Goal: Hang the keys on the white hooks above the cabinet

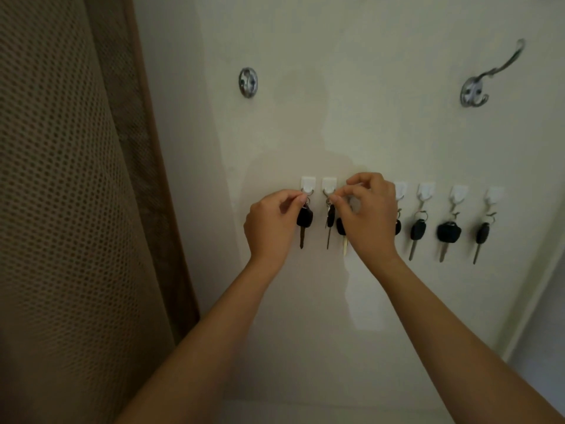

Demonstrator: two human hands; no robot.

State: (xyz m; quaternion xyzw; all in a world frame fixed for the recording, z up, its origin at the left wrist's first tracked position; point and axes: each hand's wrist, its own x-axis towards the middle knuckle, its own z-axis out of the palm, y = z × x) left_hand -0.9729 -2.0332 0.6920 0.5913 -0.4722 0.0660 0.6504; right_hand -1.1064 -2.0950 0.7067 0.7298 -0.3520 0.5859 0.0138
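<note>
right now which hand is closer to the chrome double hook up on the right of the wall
Right. The right hand is below and to the left of the chrome double hook, at the white hooks; the left hand is farther left along that row.

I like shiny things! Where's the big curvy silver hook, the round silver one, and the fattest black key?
Curved silver metal coat hook (474, 92), head view, round base.
Round silver metal wall fitting (248, 82), head view, centre.
Widest black-headed key (448, 232), head view, black head.

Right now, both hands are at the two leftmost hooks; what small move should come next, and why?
Probably let go: the left hand and right hand each pinch a key ring at a white hook, and both keys appear to hang straight, seemingly seated.
</note>
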